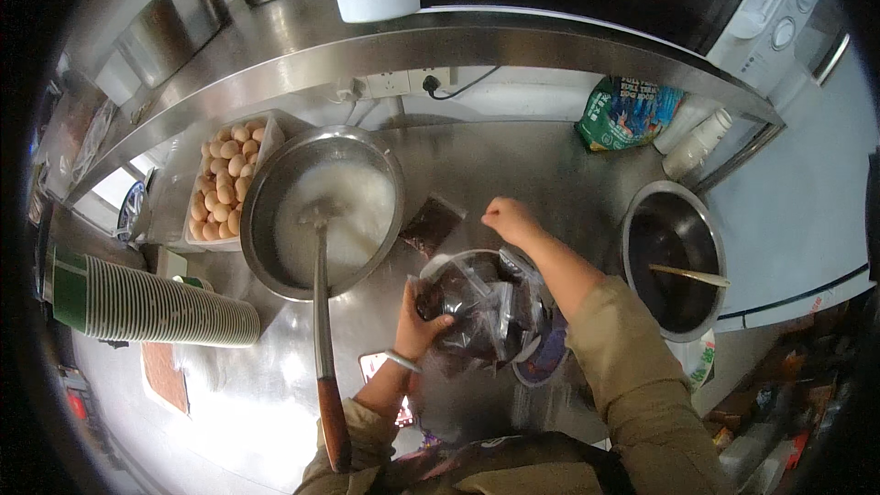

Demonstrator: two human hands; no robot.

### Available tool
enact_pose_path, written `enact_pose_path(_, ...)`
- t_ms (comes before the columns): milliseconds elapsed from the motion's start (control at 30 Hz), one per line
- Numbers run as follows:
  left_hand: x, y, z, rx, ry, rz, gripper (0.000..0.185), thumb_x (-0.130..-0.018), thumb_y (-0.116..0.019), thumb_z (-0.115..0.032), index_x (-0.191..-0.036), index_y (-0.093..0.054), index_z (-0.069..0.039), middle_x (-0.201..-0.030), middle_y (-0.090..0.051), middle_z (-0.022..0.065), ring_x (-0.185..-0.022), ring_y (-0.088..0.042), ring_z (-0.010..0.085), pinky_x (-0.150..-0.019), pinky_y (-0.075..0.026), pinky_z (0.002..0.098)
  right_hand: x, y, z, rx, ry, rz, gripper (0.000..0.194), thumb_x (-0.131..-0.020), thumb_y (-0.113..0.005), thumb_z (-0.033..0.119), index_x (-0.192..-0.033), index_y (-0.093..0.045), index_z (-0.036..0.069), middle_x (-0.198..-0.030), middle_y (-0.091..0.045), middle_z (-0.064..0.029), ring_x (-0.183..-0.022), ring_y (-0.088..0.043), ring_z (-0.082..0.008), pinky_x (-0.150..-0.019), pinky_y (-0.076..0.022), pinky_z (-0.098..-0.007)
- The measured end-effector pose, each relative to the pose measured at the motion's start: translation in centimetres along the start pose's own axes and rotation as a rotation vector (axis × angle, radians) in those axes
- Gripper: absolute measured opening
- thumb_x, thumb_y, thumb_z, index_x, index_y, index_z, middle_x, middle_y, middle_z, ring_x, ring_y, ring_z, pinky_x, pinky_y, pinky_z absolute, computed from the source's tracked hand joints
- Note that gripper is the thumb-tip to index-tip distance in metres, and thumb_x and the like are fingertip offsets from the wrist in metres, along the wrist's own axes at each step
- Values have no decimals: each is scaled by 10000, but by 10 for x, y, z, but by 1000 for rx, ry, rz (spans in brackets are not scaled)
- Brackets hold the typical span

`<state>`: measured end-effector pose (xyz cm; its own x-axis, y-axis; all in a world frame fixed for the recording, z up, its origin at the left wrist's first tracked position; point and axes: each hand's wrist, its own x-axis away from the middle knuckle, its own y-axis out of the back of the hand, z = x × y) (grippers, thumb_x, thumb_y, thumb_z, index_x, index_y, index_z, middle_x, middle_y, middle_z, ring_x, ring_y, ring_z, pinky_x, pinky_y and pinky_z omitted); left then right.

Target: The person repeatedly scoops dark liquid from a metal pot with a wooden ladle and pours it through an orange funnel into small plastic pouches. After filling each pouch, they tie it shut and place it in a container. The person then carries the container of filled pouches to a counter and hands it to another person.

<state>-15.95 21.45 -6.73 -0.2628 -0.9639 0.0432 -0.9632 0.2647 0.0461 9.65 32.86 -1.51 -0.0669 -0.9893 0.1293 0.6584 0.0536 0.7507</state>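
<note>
My left hand (414,326) is at the left side of a pile of clear plastic packets with dark contents (491,306). Its thumb lies over one dark packet (440,299), and the fingers curl around its outer side. The pile sits in a round container whose pale rim (467,256) shows at the back. Beyond that rim, my right hand (512,221) is above the steel counter with curled fingers and nothing visible in them. A flat dark packet (434,223) lies on the counter just left of the right hand.
Left stands a large steel bowl (249,234) of whitish liquid, with a wooden-handled ladle (323,330) across its rim. Eggs (225,182) fill a plastic bin. Stacked paper cups (165,302) lie at far left. A steel bowl (711,234) with a spoon stands right, under a steel shelf (481,41).
</note>
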Motion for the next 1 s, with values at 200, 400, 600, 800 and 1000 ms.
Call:
enact_pose_path(200,2,-1,-27,-787,-117,28,974,-551,-825,-341,-1352,-349,-61,-1394,-331,190,-1319,-256,362,-1024,-229,533,-72,-68,-6,56,-136,51,378,-801,-642,312,-974,-618,-24,-1006,-613,-232,-952,-586,-384,-816,-460,-447)
enact_pose_path(400,-9,-20,-57,-973,-50,23,776,-653,-731,-457,-1243,-445,-41,-1308,-440,137,-1293,-310,336,-1001,-177,625,-83,-87,-1,-195,-243,383,401,-811,-646,314,-1053,-577,2,-980,-623,-162,-848,-606,-293,-734,-485,-397)
enact_pose_path(600,-29,-44,-62,-979,-39,-72,668,-719,-706,-345,-1230,-424,-20,-1179,-547,131,-1124,-497,287,-1018,-202,588,-44,-36,41,-792,-193,562,245,-849,-618,242,-984,-587,41,-918,-589,-39,-816,-575,-173,-715,-496,-336)
enact_pose_path(800,-25,-13,-56,-522,-420,247,512,-705,-710,-224,-1153,-532,-52,-1099,-599,134,-1086,-527,306,-1036,-231,486,32,33,86,-880,-59,260,149,-871,-581,177,-924,-575,38,-876,-578,-42,-809,-575,-153,-724,-513,-318)
enact_pose_path(1000,-6,-9,-29,-9,-211,200,478,-754,-550,-45,-1217,-450,19,-1249,-466,207,-1205,-418,324,-1048,-263,410,148,6,73,-1597,-177,66,76,-881,-542,112,-934,-568,64,-951,-620,-90,-878,-613,-200,-785,-522,-393)
